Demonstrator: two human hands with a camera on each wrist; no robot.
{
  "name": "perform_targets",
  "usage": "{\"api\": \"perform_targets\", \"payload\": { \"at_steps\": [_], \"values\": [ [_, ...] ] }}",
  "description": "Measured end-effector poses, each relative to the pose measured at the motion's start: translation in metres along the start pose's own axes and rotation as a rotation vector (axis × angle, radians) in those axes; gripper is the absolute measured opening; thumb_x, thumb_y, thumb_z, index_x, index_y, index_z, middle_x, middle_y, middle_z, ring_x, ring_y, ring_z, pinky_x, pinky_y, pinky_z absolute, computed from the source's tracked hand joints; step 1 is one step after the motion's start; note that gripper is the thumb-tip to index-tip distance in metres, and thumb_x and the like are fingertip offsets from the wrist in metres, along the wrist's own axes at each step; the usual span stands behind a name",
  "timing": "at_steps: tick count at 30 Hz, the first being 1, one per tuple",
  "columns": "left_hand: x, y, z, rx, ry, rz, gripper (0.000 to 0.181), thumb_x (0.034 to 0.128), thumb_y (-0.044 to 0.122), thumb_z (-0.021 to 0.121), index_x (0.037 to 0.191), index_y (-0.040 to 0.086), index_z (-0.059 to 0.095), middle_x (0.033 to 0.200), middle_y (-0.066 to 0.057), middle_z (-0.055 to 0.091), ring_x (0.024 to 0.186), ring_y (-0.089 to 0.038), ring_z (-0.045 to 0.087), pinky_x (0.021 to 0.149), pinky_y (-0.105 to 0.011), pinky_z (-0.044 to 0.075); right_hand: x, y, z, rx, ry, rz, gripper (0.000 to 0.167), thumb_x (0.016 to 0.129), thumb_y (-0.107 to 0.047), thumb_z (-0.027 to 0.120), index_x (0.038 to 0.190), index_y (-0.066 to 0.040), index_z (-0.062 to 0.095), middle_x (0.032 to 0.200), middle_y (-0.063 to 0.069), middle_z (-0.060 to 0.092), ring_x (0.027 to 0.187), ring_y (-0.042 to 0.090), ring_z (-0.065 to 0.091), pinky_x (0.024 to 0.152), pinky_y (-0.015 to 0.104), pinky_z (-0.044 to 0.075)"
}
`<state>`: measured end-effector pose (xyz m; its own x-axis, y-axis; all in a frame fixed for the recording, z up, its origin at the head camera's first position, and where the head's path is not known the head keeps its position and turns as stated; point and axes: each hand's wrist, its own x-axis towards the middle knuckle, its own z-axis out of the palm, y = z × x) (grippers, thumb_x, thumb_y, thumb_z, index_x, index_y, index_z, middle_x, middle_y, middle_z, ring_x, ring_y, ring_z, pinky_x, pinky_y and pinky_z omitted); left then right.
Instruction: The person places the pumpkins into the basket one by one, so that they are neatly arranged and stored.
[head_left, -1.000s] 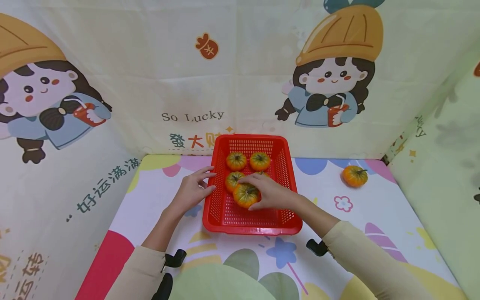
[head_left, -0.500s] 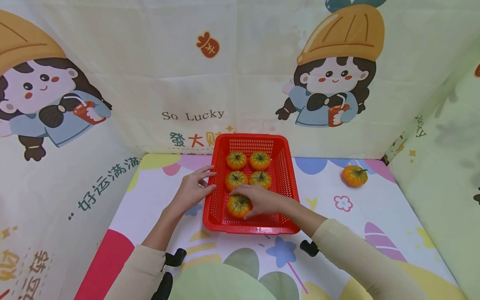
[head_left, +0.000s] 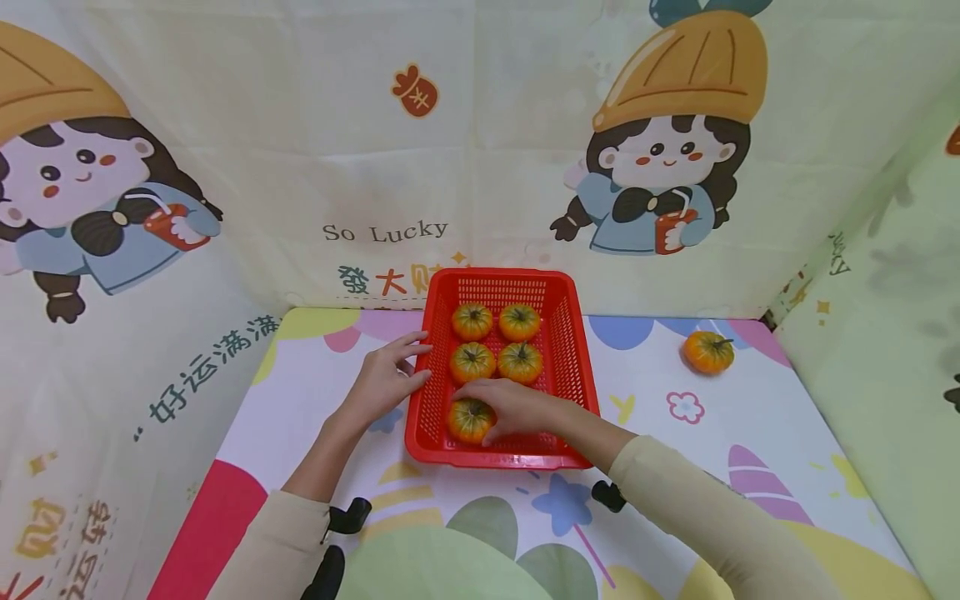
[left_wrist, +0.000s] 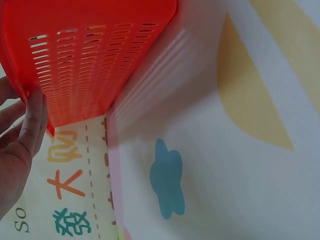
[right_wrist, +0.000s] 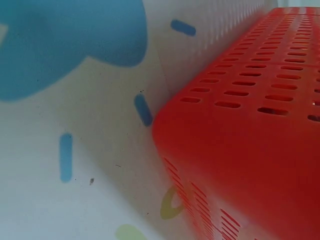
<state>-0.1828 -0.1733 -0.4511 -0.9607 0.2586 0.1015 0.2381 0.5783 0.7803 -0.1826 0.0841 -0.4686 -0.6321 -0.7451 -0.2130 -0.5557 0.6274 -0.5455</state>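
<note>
A red plastic basket (head_left: 517,460) with perforated sides stands on the table. Four small orange pumpkins sit inside in two rows, among them one at the back left (head_left: 472,321) and one in the middle right (head_left: 521,362). My right hand (head_left: 517,410) holds another small pumpkin (head_left: 470,422) at the basket's front left, fingers behind it and thumb at its near right side. Outside the left wall, my left hand (head_left: 384,377) touches the basket's rim with extended fingers and thumb. The right wrist view shows only the basket's outer wall (right_wrist: 225,145) and the table, without the right hand.
One more small pumpkin (head_left: 708,352) lies on its side at the table's back right. The table's cover (head_left: 660,467) is printed with colourful shapes. A printed cloth wall (head_left: 502,167) rises right behind the basket, and side cloths stand left and right.
My right hand has carried the pumpkin from the basket's middle down to its front left, uncovering the middle-row pumpkins. My left hand stays at the rim.
</note>
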Motion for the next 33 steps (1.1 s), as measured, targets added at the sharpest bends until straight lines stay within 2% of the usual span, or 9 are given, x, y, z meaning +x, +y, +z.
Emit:
{"api": "perform_targets", "payload": {
  "at_steps": [16,33],
  "values": [
    [-0.0008,0.0009,0.0007,0.015,-0.003,-0.006,0.048,0.0898,0.012,0.078,0.136,0.006,0.068,0.154,-0.007,0.055,0.086,-0.018,0.067,0.07,-0.025,0.062,0.003,-0.0026,0.0007,-0.029,-0.039,0.029,0.081,0.08,-0.03,0.088,0.151,-0.025,0.051,0.152,-0.003,0.055,0.142,0.019,0.049,0.111,0.042,0.051],
    [-0.0016,0.002,0.0,0.022,0.0,-0.017,0.048,0.09,0.013,0.078,0.136,0.007,0.067,0.154,-0.007,0.055,0.086,-0.018,0.067,0.07,-0.024,0.061,0.0037,-0.0013,0.0005,-0.025,-0.027,-0.01,0.08,0.08,-0.031,0.088,0.151,-0.023,0.052,0.151,-0.002,0.054,0.142,0.019,0.049,0.11,0.04,0.051]
  ]
}}
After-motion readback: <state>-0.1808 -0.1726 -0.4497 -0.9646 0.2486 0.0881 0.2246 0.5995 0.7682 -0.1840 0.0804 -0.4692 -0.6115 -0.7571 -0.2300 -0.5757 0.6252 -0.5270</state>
